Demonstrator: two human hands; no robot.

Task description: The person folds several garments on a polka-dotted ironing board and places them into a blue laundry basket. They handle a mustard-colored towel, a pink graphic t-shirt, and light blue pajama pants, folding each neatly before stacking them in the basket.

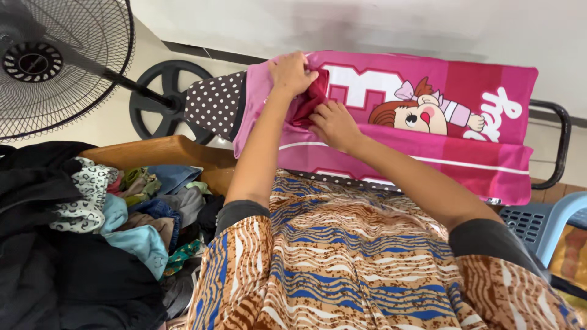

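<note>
Both arms stretch forward from the patterned sleeves, elbows bent a little, wrists meeting over the pink cloth. The left hand (292, 73) is curled shut, fingers pinching a fold of dark red fabric (310, 98) at its upper edge. The right hand (333, 124) sits just below and to the right of it, knuckles up, fingertips tucked into the same red fold and closed on it. The two hands are nearly touching, with the red fabric bunched between them.

One pink cloth (428, 131) with a cartoon girl printed on it lies spread under and beyond the hands, reaching far to the right of the right hand. One brown polka-dot piece (215, 104) pokes out just left of the left hand.

Down beside the left elbow there's one heap of mixed clothes (131, 214) in a wooden holder (165, 150), dark garments piled at its near side. One standing fan (58, 61) rises far to the left, its round base (160, 98) on the pale floor. By the right elbow, one blue plastic chair (544, 223). A white wall (367, 24) runs behind everything.
</note>
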